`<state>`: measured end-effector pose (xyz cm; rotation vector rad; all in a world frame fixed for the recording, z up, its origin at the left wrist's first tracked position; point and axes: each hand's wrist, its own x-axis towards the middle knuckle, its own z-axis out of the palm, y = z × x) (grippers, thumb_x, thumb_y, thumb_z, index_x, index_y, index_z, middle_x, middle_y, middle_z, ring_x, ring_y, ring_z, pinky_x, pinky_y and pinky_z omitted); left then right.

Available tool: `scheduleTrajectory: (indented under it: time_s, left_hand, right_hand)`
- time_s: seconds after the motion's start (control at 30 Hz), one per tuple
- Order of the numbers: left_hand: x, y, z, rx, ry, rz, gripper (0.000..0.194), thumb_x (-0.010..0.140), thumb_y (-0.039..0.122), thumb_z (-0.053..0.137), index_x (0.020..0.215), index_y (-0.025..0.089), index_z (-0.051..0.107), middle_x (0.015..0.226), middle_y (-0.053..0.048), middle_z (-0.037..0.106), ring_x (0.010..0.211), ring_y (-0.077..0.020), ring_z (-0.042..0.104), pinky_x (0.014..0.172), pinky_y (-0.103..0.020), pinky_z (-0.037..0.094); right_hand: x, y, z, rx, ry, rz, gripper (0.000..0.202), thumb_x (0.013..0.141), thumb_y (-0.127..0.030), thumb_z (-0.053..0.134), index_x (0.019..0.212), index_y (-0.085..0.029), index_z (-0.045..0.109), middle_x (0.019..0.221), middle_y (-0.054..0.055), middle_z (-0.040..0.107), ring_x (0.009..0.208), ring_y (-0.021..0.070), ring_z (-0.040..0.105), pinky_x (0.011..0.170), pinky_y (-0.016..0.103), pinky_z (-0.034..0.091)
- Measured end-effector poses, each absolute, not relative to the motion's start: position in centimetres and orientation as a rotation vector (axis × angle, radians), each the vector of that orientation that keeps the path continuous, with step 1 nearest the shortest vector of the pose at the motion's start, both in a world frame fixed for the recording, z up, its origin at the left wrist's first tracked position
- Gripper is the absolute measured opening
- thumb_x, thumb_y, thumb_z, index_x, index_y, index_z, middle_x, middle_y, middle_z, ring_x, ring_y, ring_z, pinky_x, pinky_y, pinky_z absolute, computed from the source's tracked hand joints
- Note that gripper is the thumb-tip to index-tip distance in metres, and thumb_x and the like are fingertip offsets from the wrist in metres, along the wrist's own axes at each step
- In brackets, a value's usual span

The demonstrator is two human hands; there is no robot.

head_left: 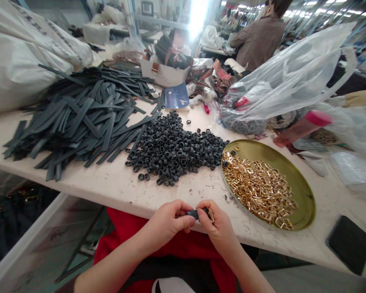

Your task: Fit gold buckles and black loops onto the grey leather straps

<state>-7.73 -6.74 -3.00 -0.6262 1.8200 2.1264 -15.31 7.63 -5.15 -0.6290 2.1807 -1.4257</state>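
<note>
dark strap [192,214] between both hands [176,219]

The dark strap [192,214], short and narrow, lies roughly level between the two hands, just off the near edge of the table [110,185]; the gold buckle [211,215] sits at its right end.

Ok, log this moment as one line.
left hand: pinching dark strip | right hand: holding same strip, gold buckle | table: black loops, loose strips, round tray, gold buckles
</note>
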Motion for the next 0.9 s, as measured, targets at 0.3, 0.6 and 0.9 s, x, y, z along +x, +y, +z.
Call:
scheduleTrajectory:
  time_s: [0.3,0.6,0.9]
  left_hand:
    - [-6.9,-6.0,-3.7,-0.592,1.577,2.142,0.025,0.062,0.02,0.061,0.086,0.013,0.055,0.062,0.002,0.061,0.054,-0.011,0.056,0.056,-0.022,0.042]
    - [-6.0,-4.9,-1.8,-0.478,1.765,2.077,0.039,0.067,0.022,0.058,0.104,0.015,0.051,0.067,0.0,0.064,0.064,-0.0141,0.059,0.064,-0.025,0.044]
    - [-5.1,-4.0,-0.7,-0.318,1.975,1.863,0.017,0.074,0.023,0.048,0.086,0.015,0.057,0.067,0.0,0.063,0.06,-0.0134,0.059,0.058,-0.022,0.043]
  right_hand:
    - [-14.7,9.7,-4.5,-1.063,2.102,-1.109,0.009,0.084,-0.025,0.043,0.081,-0.022,0.051,0.067,-0.001,0.054,0.059,0.0128,0.048,0.055,0.025,0.035]
    - [-13.4,11.3,-3.9,-0.952,2.089,-1.228,0.01,0.085,-0.028,0.041,0.084,-0.022,0.048,0.063,-0.003,0.048,0.055,0.0125,0.043,0.052,0.025,0.032]
    - [-11.3,11.5,-4.1,-0.719,1.896,-1.603,0.028,0.086,-0.046,0.037,0.089,-0.021,0.049,0.063,-0.003,0.045,0.055,0.0127,0.042,0.053,0.025,0.034]
